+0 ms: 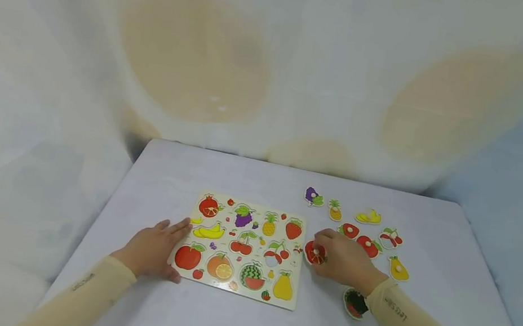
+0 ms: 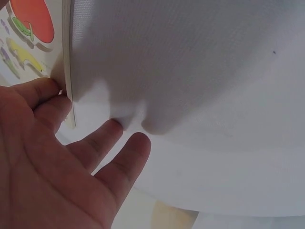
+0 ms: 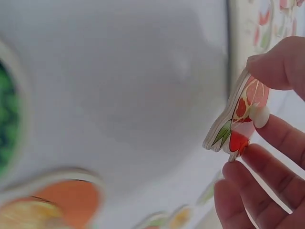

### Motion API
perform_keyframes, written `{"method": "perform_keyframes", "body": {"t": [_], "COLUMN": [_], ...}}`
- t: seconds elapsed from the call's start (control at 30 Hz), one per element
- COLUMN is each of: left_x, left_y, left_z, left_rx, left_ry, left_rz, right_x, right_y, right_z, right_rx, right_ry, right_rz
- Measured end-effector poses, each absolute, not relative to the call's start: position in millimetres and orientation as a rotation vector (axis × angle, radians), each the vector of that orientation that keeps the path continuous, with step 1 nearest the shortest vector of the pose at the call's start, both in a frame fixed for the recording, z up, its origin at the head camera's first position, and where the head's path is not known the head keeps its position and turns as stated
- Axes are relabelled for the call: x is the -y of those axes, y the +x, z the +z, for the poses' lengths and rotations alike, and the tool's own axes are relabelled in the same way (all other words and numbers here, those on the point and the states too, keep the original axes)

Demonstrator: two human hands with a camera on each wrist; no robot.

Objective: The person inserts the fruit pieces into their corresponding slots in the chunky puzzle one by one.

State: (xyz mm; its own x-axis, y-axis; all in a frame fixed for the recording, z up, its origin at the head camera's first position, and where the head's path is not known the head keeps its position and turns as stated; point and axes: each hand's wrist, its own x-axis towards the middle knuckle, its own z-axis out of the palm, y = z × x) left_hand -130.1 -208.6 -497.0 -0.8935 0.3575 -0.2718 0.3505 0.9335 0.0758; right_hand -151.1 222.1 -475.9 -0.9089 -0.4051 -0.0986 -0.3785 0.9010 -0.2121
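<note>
A flat tabletop covered in plain white (image 1: 178, 167) bears a cream, rectangular board printed with colourful fruit (image 1: 241, 225); no knobs show on the board. The person's left hand (image 1: 152, 248) lies at the board's left edge with fingers extended, grasping nothing, apparently steadying it. The right hand (image 1: 346, 259), just off the board's right edge, has thumb and fingers pinching a flat, red pomegranate-shaped piece (image 3: 243, 110), tilted, with a pale round knob (image 3: 260, 117).

To the right of the board lie a dark green and red watermelon piece (image 1: 354, 304), a red apple piece (image 1: 367, 246), a yellow pear piece (image 1: 398, 269), a red-and-white cherry piece (image 1: 390, 239) and a red strawberry piece (image 1: 349, 230). Beyond its far right corner are a yellow banana piece (image 1: 367, 218), a purple grape piece (image 1: 312, 196) and a slim yellow pineapple piece (image 1: 335, 211).

The step in hand seems to be bringing the pomegranate to the board. The next move probably calls for carrying it to the matching red pomegranate picture (image 1: 209, 206) at the board's far left corner, turning it to suit the outline and lowering it flat.
</note>
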Motion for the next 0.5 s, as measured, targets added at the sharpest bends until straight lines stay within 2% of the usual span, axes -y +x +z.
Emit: {"method": "perform_keyframes", "body": {"t": [0.23, 0.5], "left_x": [204, 204], "left_y": [-130, -129], "left_z": [-493, -493], "left_rx": [-2.794, -2.796], "left_ry": [0.489, 0.457], "left_rz": [0.030, 0.030], "right_x": [-192, -120], "right_y": [-181, -229], "right_z": [-462, -454], "right_rx": [-2.899, -2.779], "right_ry": [-0.799, -0.950], "right_rz": [-0.280, -0.217]}}
